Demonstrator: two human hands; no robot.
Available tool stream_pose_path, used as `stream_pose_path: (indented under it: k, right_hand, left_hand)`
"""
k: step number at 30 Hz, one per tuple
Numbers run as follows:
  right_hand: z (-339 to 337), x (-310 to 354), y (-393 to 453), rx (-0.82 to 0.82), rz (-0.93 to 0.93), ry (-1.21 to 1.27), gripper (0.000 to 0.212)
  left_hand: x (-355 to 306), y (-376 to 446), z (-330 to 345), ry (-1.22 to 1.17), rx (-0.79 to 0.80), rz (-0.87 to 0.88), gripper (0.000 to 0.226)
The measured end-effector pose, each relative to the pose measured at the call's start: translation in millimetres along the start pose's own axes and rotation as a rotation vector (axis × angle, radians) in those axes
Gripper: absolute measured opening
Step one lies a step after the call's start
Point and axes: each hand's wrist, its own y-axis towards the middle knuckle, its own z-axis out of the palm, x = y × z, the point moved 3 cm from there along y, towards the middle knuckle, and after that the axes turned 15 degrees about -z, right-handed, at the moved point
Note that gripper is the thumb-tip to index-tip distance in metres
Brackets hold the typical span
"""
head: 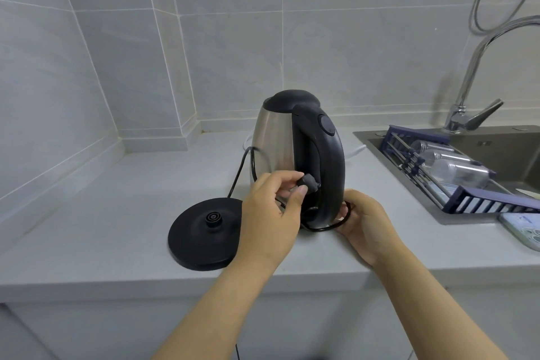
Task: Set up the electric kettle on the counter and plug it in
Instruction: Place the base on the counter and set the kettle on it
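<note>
- Head view: a stainless-steel electric kettle with a black lid and black handle (274,140) stands upright on the pale grey desk (117,199), about midway between the desk's front edge and the tiled wall, its long axis vertical and its handle turned toward the front edge.
- A round black plastic kettle base (201,235) lies flat near the front edge, just left of the kettle, connector up.
- The left hand (270,210) pinches the black plug (306,183) between thumb and fingers, beside the handle's lower part.
- The right hand (365,221) cups the kettle's bottom right, fingers curled around the looped black cord (327,226).
- At the desk's right edge a steel sink (517,155) carries a dark blue drying rack (482,206); a phone (523,232) lies in front of it.
</note>
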Motion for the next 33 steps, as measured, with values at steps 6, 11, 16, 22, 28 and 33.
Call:
stream_pose_path:
  k: [6, 11, 16, 22, 28, 33]
  right_hand:
    - [0, 1, -2, -0.051, -0.03, 0.011, 0.033]
    - [3, 6, -6, -0.039, -0.083, -0.04, 0.051]
    - [-1, 8, -7, -0.089, -0.123, -0.067, 0.025]
    - [-6, 3, -6, -0.116, -0.084, -0.029, 0.026]
    - [-6, 3, -6, -0.082, -0.071, 0.004, 0.021]
    - [-4, 5, -6, -0.044, -0.078, 0.019, 0.032]
  left_hand:
    - [0, 2, 10, -0.035, 0.029, 0.052, 0.023]
    - [-1, 4, 15, -0.076, 0.075, 0.062, 0.03]
    - [-2, -2, 20, -0.013, 0.13, 0.067, 0.036]
    - [1, -14, 36, 0.079, -0.007, 0.089, 0.071]
    - [1, -17, 47, 0.031, -0.126, 0.112, 0.062]
    - [4, -20, 49, 0.012, -0.165, 0.127, 0.051]
